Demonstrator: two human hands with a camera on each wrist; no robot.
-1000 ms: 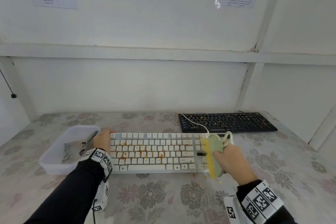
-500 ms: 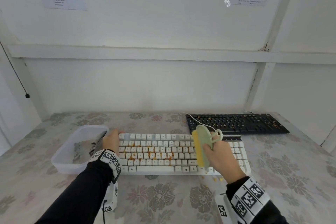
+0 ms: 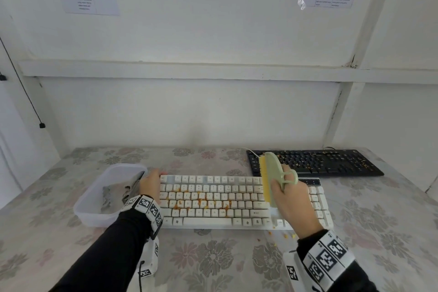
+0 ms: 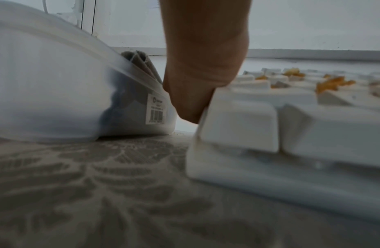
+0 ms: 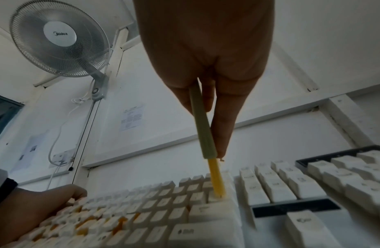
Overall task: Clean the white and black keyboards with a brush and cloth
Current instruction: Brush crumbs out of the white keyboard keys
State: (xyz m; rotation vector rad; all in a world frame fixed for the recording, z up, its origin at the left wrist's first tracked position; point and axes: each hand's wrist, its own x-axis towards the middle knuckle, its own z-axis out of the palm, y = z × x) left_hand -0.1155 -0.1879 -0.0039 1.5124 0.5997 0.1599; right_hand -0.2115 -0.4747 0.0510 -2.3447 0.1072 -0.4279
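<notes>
Brush [image 3: 270, 179] further left across white keyboard [image 3: 213, 199]

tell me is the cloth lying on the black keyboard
No, the cloth sits inside the plastic tub, left of the white keyboard.

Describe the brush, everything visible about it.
The brush has a pale green, plastic-looking back with a loop handle and yellow bristles. The right hand grips it, one finger through the loop. It stands on edge, bristles facing left, their lower tips touching keys at the right of the white keyboard.
</notes>
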